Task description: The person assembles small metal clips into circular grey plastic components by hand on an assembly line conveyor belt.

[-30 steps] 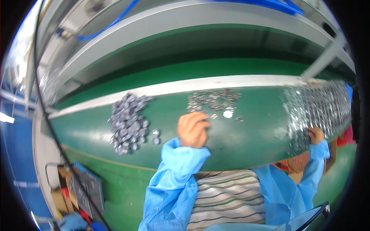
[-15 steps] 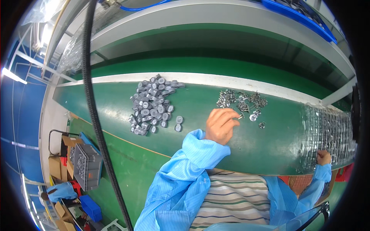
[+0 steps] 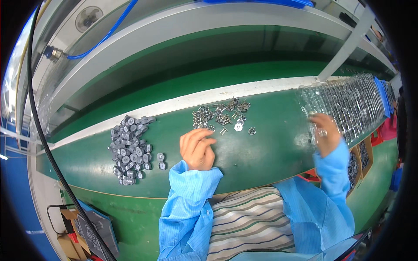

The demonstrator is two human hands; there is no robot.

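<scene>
My left hand (image 3: 197,148) hovers just in front of a pile of small shiny metal pieces (image 3: 202,116), with its fingers curled in. Whatever its fingertips hold, if anything, is hidden. A few loose two-pronged pins (image 3: 223,130) and a round silver disc (image 3: 238,126) lie to its right. My right hand (image 3: 324,134), slightly blurred, is at the near left corner of clear plastic trays (image 3: 348,104) with many small cells. Its fingers and thumb are spread apart, and shiny plastic shows between them. Left of my left hand lies a heap of grey round plastic pieces (image 3: 130,148).
Two grey pieces (image 3: 161,161) sit apart from the heap. A white strip (image 3: 174,109) runs along the green bench's far side, below a grey shelf beam (image 3: 174,19). A black cable (image 3: 43,130) crosses at left. Cardboard boxes (image 3: 359,161) stand below the bench at right.
My view has turned to the right. My right hand has moved from the trays' near edge up over their left corner, fingers spreading. My left hand has drawn back slightly from the metal pieces.
</scene>
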